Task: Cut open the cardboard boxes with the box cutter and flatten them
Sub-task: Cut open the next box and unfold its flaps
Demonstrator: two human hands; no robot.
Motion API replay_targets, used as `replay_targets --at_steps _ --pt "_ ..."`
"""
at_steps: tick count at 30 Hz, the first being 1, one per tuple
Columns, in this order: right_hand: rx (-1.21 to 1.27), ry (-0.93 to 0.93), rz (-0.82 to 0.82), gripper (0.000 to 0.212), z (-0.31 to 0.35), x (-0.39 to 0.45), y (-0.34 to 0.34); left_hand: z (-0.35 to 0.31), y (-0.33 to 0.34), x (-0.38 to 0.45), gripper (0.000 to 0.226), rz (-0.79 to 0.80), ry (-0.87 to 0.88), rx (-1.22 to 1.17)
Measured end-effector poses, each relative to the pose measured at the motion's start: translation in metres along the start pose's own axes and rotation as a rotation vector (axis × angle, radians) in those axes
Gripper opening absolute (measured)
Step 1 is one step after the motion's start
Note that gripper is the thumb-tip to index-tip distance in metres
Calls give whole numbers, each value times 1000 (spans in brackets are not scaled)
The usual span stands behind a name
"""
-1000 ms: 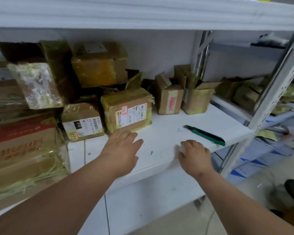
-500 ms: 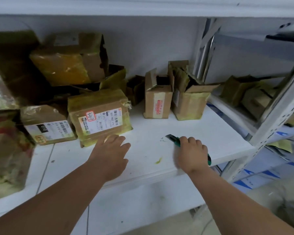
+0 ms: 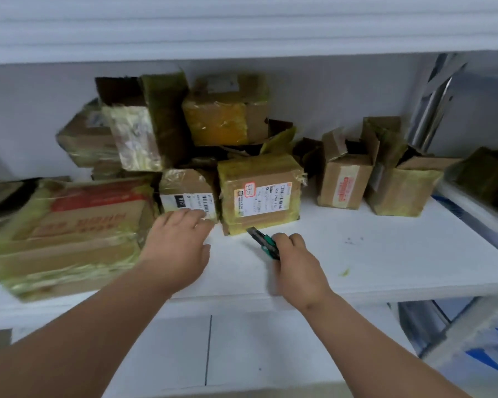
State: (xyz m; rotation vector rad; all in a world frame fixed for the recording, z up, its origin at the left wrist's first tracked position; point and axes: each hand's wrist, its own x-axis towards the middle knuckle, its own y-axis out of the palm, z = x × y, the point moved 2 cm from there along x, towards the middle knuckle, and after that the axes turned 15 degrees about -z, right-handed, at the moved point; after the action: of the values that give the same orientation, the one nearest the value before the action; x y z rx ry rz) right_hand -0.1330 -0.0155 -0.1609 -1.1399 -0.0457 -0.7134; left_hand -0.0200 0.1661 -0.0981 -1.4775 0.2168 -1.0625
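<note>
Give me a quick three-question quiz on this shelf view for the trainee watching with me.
1. True or false: the right hand grips the green box cutter.
2. Which box do the left hand's fingers touch? A) the small barcode-label box B) the orange-taped box C) the open box by the post
3. Fill in: the cutter's front end points toward the taped box with the big white ___.

Key: 1 true; 2 A; 3 label.
</note>
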Motion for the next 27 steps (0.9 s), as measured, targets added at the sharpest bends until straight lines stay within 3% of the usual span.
replay_targets --at_steps 5,11,27 --pt "116 -94 17 38 77 -15 31 82 -23 -37 53 -38 -196 55" --pt "253 -76 -4 41 139 -37 69 167 -4 -62 63 171 -270 53" --pt "222 -11 -187 41 157 -31 93 182 10 -62 56 126 -270 -30"
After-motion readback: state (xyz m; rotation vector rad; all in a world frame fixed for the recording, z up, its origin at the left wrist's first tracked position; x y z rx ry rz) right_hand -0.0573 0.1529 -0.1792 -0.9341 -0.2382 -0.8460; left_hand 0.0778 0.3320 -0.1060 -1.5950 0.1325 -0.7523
